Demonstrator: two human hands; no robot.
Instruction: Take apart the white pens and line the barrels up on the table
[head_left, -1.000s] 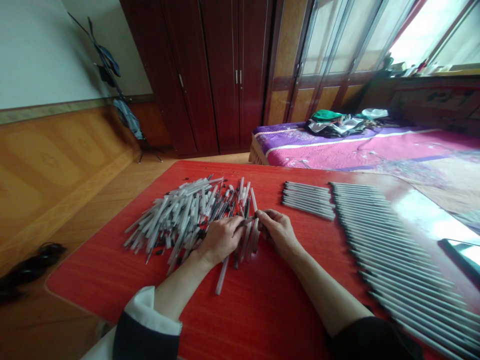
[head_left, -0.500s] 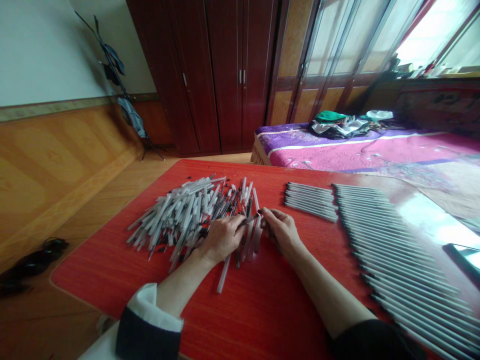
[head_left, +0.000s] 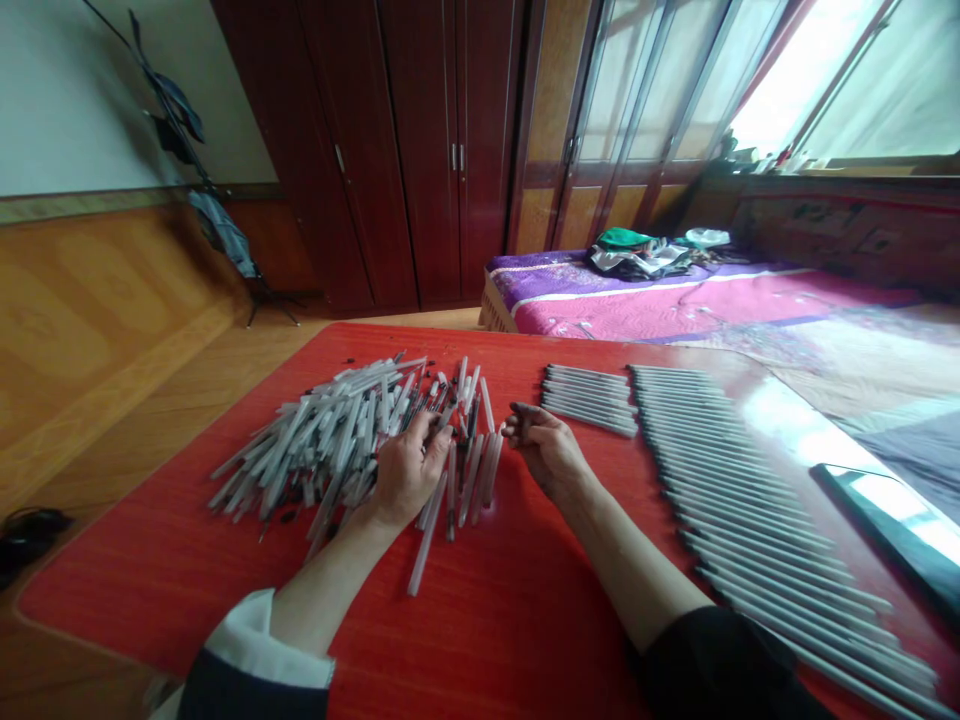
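Observation:
My left hand [head_left: 411,465] is closed at the right edge of a heap of loose pen parts [head_left: 330,430], mostly clear whitish tubes with dark pieces among them. A slim dark pen part [head_left: 448,412] pokes out between its thumb and fingers. My right hand [head_left: 551,452], apart from the left, has its fingertips pinched together. Whatever they hold, if anything, is too small to make out. Between the hands several loose clear tubes [head_left: 471,478] lie roughly side by side on the red table [head_left: 495,620].
Right of my right hand lies a short row of black-ended pens [head_left: 589,400]. A long row of similar pens [head_left: 742,490] runs toward me along the right side. Beyond it lies a dark flat device [head_left: 885,530]. A bed [head_left: 637,305] stands behind the table.
My hands have moved apart; they met at the dark part before. The left has drawn back toward the heap, and the view has turned a little to the right.

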